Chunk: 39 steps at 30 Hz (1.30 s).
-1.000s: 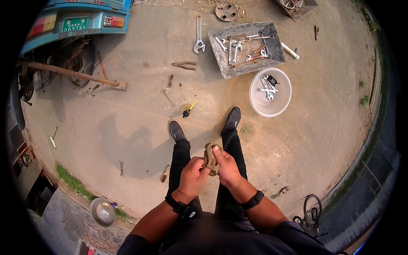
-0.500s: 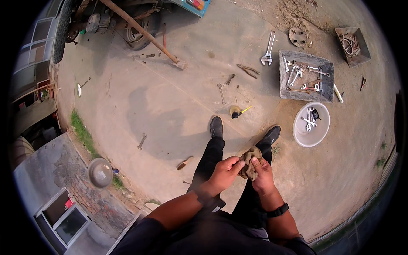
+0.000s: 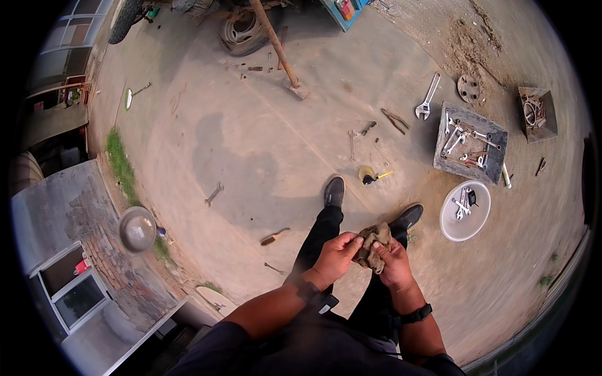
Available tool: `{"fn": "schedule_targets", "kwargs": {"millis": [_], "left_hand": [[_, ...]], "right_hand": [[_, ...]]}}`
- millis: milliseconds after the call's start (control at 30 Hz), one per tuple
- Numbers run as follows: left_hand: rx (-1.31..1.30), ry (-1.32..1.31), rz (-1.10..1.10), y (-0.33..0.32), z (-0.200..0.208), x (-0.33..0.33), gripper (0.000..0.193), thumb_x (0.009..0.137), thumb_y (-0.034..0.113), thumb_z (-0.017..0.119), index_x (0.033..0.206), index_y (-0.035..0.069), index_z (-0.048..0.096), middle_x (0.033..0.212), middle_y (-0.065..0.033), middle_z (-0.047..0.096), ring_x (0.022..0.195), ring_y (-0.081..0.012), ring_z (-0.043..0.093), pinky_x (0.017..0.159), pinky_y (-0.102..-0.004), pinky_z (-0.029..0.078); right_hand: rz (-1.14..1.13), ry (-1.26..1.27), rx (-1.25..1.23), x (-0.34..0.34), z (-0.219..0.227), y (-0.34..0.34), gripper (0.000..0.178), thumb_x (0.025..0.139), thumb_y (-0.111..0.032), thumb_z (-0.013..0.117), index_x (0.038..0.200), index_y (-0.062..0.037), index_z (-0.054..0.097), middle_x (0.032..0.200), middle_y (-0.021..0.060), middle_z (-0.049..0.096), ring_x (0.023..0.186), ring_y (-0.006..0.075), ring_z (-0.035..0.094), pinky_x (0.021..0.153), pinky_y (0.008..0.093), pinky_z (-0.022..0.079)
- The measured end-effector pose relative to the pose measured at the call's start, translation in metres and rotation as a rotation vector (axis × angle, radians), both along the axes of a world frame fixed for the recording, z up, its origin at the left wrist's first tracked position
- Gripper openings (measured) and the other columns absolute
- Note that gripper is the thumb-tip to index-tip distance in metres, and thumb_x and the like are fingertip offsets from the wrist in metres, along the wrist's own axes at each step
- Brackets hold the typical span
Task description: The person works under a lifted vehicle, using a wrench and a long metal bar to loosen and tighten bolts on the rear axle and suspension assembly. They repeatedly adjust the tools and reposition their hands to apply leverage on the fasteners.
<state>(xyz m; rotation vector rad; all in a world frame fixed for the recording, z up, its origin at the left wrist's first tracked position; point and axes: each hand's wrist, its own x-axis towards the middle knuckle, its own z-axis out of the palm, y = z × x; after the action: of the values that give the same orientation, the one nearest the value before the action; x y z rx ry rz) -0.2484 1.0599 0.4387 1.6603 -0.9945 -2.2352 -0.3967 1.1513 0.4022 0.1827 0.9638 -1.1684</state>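
A crumpled brown rag [image 3: 375, 243] is held in front of me, above my right leg. My left hand [image 3: 335, 257] pinches its left side between thumb and fingers. On its right side my right hand [image 3: 395, 266] grips the cloth, thumb on top. Both hands are closed and close together. Folds of cloth hide some fingertips, and I cannot tell whether anything lies inside the rag.
To the right stand a grey metal tray [image 3: 464, 171] of wrenches and a white basin [image 3: 464, 233] holding several more. An adjustable wrench [image 3: 428, 97], pliers [image 3: 395, 121], a brush [image 3: 274, 237] and a long-handled hammer [image 3: 276, 47] lie around. A vehicle wheel [image 3: 243, 31] is at the back.
My view has turned slightly, so the ground things sit lower and mostly farther right. Both hands keep hold of the rag, whose folds have shifted a little.
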Motion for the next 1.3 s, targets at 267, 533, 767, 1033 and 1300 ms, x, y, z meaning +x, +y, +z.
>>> {"fn": "schedule_targets", "kwargs": {"millis": [267, 533, 767, 1033, 1300], "left_hand": [[0.159, 0.1, 0.215, -0.014, -0.003, 0.048, 0.025, 0.105, 0.019, 0.053, 0.127, 0.008, 0.058, 0.11, -0.0007, 0.064, 0.095, -0.0096, 0.061, 0.076, -0.0268, 0.052], [0.214, 0.203, 0.248, -0.018, 0.004, 0.07, 0.029, 0.105, 0.015, 0.051, 0.132, 0.006, 0.056, 0.114, -0.0027, 0.063, 0.1, -0.01, 0.059, 0.082, -0.0267, 0.05], [0.084, -0.002, 0.144, -0.018, -0.002, 0.097, 0.02, 0.104, 0.009, 0.048, 0.115, 0.002, 0.064, 0.11, -0.0051, 0.066, 0.102, -0.0124, 0.06, 0.09, -0.0275, 0.049], [0.068, -0.009, 0.253, -0.023, -0.006, 0.127, 0.021, 0.106, 0.016, 0.051, 0.094, 0.003, 0.063, 0.084, 0.0007, 0.062, 0.079, -0.0057, 0.053, 0.072, -0.025, 0.047], [-0.133, -0.218, -0.014, -0.034, -0.006, 0.137, 0.023, 0.106, 0.015, 0.048, 0.091, 0.002, 0.06, 0.08, -0.0043, 0.062, 0.073, -0.0096, 0.053, 0.067, -0.0288, 0.047]], "right_hand": [[0.073, 0.087, -0.087, 0.024, 0.031, -0.038, 0.033, 0.095, -0.006, 0.065, 0.126, -0.0039, 0.057, 0.112, 0.0052, 0.067, 0.102, 0.0161, 0.064, 0.089, 0.0313, 0.052], [0.705, 0.966, -0.446, 0.054, 0.04, -0.062, 0.078, 0.074, -0.003, 0.081, 0.143, -0.0098, 0.047, 0.134, 0.0098, 0.051, 0.127, 0.0281, 0.048, 0.106, 0.0381, 0.043], [0.938, 0.924, -0.327, 0.076, 0.054, -0.082, 0.061, 0.075, -0.01, 0.081, 0.131, -0.0103, 0.056, 0.12, 0.0114, 0.057, 0.112, 0.0284, 0.059, 0.098, 0.0375, 0.049], [0.894, 0.81, -0.276, 0.104, 0.062, -0.105, 0.042, 0.079, -0.015, 0.08, 0.115, -0.0077, 0.06, 0.105, 0.0114, 0.061, 0.1, 0.0288, 0.064, 0.088, 0.0372, 0.052], [0.911, 0.827, -0.286, 0.107, 0.051, -0.108, 0.038, 0.081, -0.024, 0.08, 0.11, -0.0073, 0.062, 0.101, 0.0137, 0.066, 0.095, 0.0315, 0.067, 0.085, 0.0378, 0.053]]}}
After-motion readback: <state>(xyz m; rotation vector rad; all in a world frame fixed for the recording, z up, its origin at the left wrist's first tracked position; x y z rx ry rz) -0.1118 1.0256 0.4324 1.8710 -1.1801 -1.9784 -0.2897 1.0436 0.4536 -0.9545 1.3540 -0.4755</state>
